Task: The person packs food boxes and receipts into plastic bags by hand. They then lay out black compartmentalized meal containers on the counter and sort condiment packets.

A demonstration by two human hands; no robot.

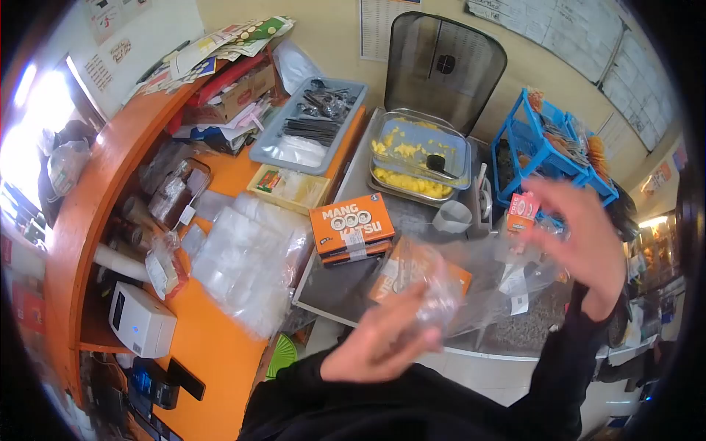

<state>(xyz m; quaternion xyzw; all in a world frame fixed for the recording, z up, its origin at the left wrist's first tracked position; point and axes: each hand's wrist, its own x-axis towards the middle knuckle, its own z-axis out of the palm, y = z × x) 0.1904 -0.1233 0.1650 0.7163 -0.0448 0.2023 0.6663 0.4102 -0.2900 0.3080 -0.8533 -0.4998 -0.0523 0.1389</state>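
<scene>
My left hand (382, 334), smeared by motion, is closed on the gathered part of a clear plastic bag (474, 298). The bag stretches across the counter toward my right hand (581, 242). Blurred too, that hand is curved with thumb and fingers apart, next to a small orange-red packet (521, 213); I see no firm grip on it. Behind the bag lies an orange printed box (401, 268), partly covered by bag and left hand; whether it is inside the bag I cannot tell. Left of it are stacked orange boxes (351, 224) marked "KATSU".
A glass dish (423, 187) of yellow food with a black utensil stands behind the boxes. Blue baskets (555, 147) hold packets at right. Cutlery fills a grey tray (360, 92). Clear bags (246, 257) and a white device (140, 320) occupy the orange counter (220, 367).
</scene>
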